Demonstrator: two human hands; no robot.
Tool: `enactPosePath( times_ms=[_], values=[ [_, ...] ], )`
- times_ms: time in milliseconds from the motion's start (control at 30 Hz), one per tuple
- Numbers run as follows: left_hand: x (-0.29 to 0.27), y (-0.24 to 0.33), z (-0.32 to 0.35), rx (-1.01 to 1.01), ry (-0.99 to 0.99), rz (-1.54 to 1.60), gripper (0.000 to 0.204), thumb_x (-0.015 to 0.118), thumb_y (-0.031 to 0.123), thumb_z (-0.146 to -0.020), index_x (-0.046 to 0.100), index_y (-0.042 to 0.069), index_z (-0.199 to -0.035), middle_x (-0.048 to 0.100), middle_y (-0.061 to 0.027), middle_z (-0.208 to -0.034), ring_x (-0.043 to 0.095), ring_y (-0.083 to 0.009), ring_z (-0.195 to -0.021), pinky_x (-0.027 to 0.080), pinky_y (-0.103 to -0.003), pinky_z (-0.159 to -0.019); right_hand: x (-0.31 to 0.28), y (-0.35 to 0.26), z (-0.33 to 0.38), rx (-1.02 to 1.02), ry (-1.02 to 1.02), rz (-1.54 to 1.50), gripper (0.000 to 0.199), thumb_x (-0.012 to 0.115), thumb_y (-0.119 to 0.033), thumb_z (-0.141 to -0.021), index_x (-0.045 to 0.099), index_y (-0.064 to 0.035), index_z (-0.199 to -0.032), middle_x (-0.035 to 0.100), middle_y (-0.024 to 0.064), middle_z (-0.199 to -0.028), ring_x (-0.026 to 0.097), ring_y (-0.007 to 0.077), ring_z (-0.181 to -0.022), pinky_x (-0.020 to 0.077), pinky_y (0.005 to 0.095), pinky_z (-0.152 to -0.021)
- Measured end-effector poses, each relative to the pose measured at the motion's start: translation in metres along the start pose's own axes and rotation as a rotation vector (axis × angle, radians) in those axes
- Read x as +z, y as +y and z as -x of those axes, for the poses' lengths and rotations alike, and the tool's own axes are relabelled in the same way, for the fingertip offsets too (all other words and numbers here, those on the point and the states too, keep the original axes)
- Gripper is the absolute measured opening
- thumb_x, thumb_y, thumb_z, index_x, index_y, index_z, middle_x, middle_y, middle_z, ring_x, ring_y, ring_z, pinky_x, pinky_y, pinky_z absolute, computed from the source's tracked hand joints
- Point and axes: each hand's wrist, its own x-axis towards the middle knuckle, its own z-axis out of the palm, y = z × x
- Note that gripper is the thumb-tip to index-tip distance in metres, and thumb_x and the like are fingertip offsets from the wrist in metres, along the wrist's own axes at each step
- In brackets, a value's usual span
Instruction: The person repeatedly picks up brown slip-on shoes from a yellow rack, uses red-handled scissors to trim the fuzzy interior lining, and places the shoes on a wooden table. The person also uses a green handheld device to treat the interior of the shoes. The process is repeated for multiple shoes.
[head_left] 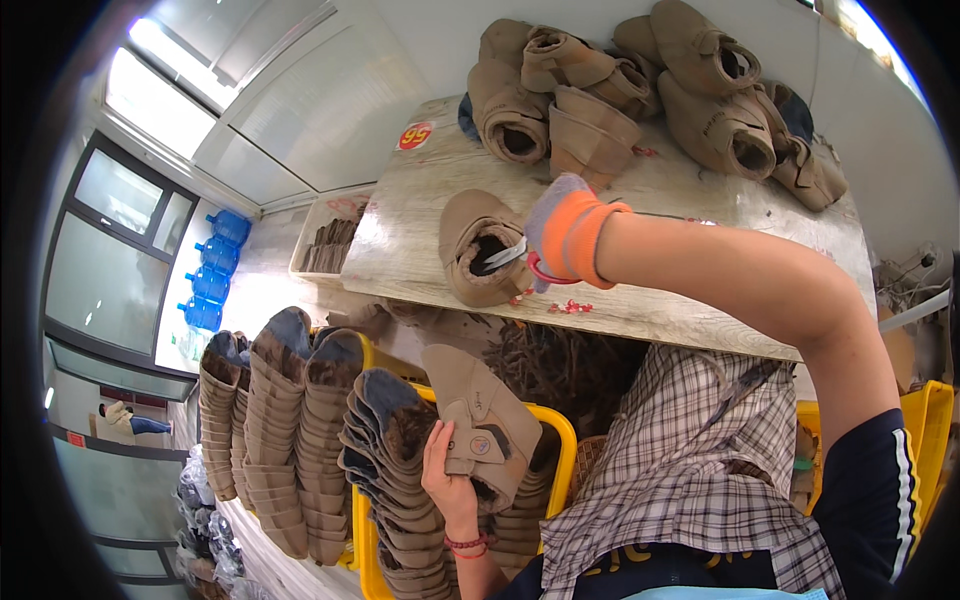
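My right hand [572, 235], in an orange and grey glove, is closed round red-handled scissors [507, 256] at the table's near edge. The blades point into the opening of a brown shoe upper [478, 215] lying on the tabletop. Lower down, my bare left hand [450, 485] grips another brown shoe upper [487, 420] with a flap and a small round badge. That upper is over a yellow crate [562, 425] filled with stacked uppers. Part of the left hand's fingers is hidden behind the upper.
More brown uppers [605, 130] are heaped at the back of the wooden table [400, 245]. Nested stacks of uppers [280, 440] stand at the left. Dark scraps [560, 370] lie under the table, and red bits [570, 306] on its near edge. Blue water bottles [212, 280] stand by the window.
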Motion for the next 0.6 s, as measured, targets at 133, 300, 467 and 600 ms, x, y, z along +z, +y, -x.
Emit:
enactPosePath(
  times_ms=[133, 300, 467, 600],
  values=[
    [0.004, 0.001, 0.001, -0.004, -0.011, 0.012, 0.038, 0.053, -0.007, -0.082, 0.063, 0.002, -0.117, 0.06, -0.0172, -0.121, 0.058, -0.0295, -0.112, 0.044, -0.035, -0.096, -0.011, -0.003, -0.003, 0.001, -0.04, -0.083, 0.041, 0.062, -0.052, -0.075, 0.072, -0.0122, -0.082, 0.067, 0.0068, -0.073, 0.064, 0.0256, -0.068, 0.0457, 0.0374, -0.057],
    [0.005, 0.004, 0.003, -0.034, -0.02, 0.01, 0.038, 0.053, -0.006, -0.082, 0.063, 0.002, -0.118, 0.06, -0.0172, -0.122, 0.058, -0.0295, -0.113, 0.044, -0.035, -0.097, -0.015, -0.006, -0.013, 0.009, -0.063, -0.094, 0.036, 0.061, -0.046, -0.072, 0.072, -0.0119, -0.08, 0.066, 0.0073, -0.073, 0.064, 0.0255, -0.067, 0.0465, 0.0382, -0.057],
    [0.003, 0.0, 0.003, -0.028, -0.018, 0.003, 0.037, 0.054, -0.005, -0.083, 0.063, 0.002, -0.118, 0.06, -0.0174, -0.122, 0.057, -0.0299, -0.114, 0.043, -0.036, -0.097, -0.005, -0.006, -0.019, 0.022, -0.026, -0.131, 0.033, 0.063, -0.044, -0.072, 0.072, -0.0129, -0.081, 0.066, 0.0067, -0.075, 0.064, 0.0253, -0.068, 0.0472, 0.0376, -0.057],
    [0.003, 0.0, 0.004, -0.033, -0.017, -0.005, 0.035, 0.054, -0.004, -0.084, 0.063, 0.001, -0.118, 0.06, -0.0176, -0.122, 0.057, -0.0301, -0.114, 0.043, -0.036, -0.097, 0.005, 0.002, -0.016, -0.017, -0.005, -0.031, 0.029, 0.063, -0.039, -0.076, 0.071, -0.0125, -0.079, 0.065, 0.0053, -0.071, 0.064, 0.0239, -0.067, 0.0466, 0.0364, -0.055]
  ],
)
